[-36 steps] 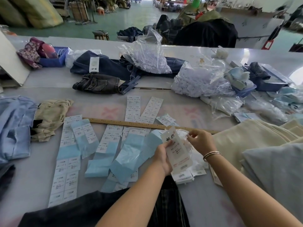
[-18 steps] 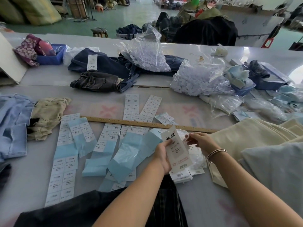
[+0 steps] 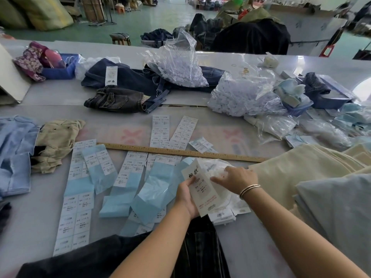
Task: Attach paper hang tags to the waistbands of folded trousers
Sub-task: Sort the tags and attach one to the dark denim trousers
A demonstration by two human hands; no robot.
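Note:
My left hand (image 3: 185,196) grips a white paper hang tag (image 3: 202,189) with black characters, held upright over the table's near edge. My right hand (image 3: 233,178) reaches down beside the tag with its fingertips on the tag's right edge and on a clear plastic bag (image 3: 215,167) behind it. A small stack of white tags (image 3: 222,216) lies under the hands. Dark trousers (image 3: 112,255) lie at the near edge below my arms. Folded cream trousers (image 3: 291,177) and grey-blue ones (image 3: 337,209) are piled at the right.
Strips of white size stickers on blue backing (image 3: 122,181) cover the table's middle. A wooden ruler (image 3: 180,152) runs across behind them. Dark jeans (image 3: 120,99), bags of plastic fasteners (image 3: 241,95), a blue tray (image 3: 60,71) and light blue and beige garments (image 3: 54,143) lie around.
My right hand has come down from the tag's top corner to its right edge near the plastic bag. My left hand keeps holding the tag, a little lower.

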